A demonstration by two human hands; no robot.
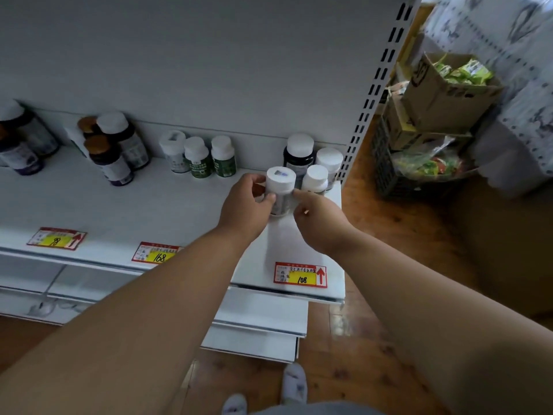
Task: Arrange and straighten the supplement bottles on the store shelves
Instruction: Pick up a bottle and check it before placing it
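Head view: a white-capped supplement bottle (280,190) is gripped from both sides by the left hand (247,205) and right hand (318,223), arms extended, near the white metal shelf's (149,211) right edge. Bare shelf surface is seen at 9 o'clock; white-capped neighbouring bottles (315,179) crowd 2 o'clock.

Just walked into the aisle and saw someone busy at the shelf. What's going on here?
A person is tidying supplement bottles on a white store shelf. Both hands hold one white-capped bottle standing near the shelf's right end: the left hand grips its left side, the right hand pinches its right side. Three more white-capped bottles stand just behind it. Farther left are two green-labelled bottles and some dark bottles. Price tags line the front edge.
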